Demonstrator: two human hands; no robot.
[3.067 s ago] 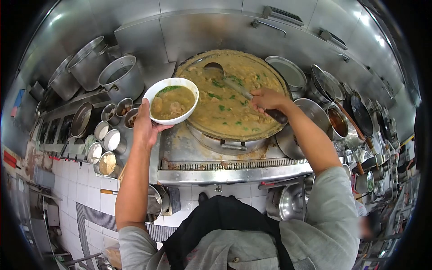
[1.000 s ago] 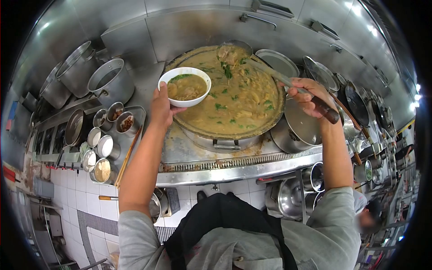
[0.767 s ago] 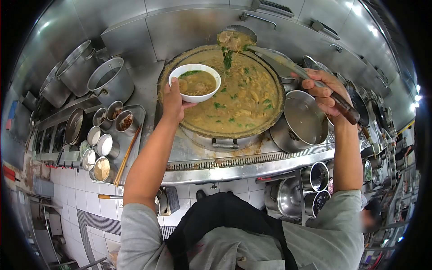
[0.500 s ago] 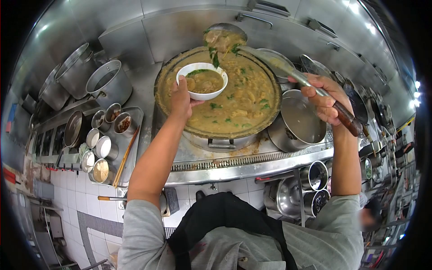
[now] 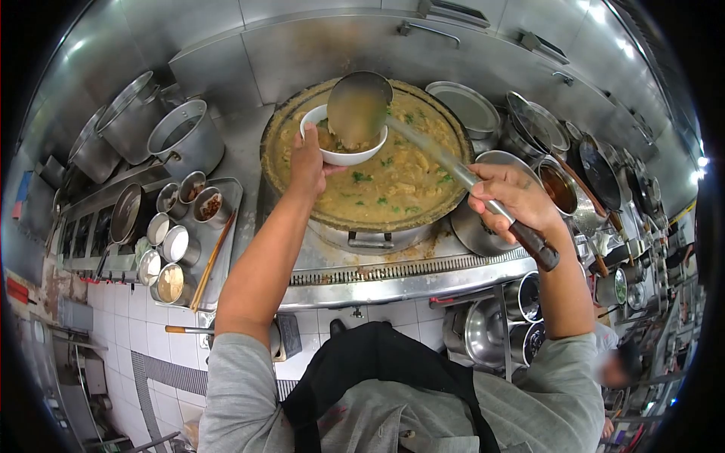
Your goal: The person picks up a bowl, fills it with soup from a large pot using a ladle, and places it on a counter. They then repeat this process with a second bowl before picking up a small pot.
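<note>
A white bowl (image 5: pixel 353 158) is tilted slightly over the wide pan of thick yellow-brown stew (image 5: pixel 400 189) with green leaves in it. My left hand (image 5: pixel 308 164) grips the bowl's left edge, thumb on the rim. Closed round the ladle's handle, my right hand (image 5: pixel 513 198) is to the right of the pan. The ladle's round head (image 5: pixel 360 109) is tipped down over the bowl and hides part of its inside; its contents are blurred.
Tall metal pots (image 5: pixel 187 140) stand at the left. A tray (image 5: pixel 226 198) holds small containers and chopsticks (image 5: pixel 214 260). Right of the pan are a lidded pot (image 5: pixel 479 226) and several pans. Another person (image 5: pixel 621 362) is at the lower right.
The ladle has come down and tipped over the bowl, from above the pan's back edge. My right hand has moved left and down. The bowl has shifted slightly right and tilted.
</note>
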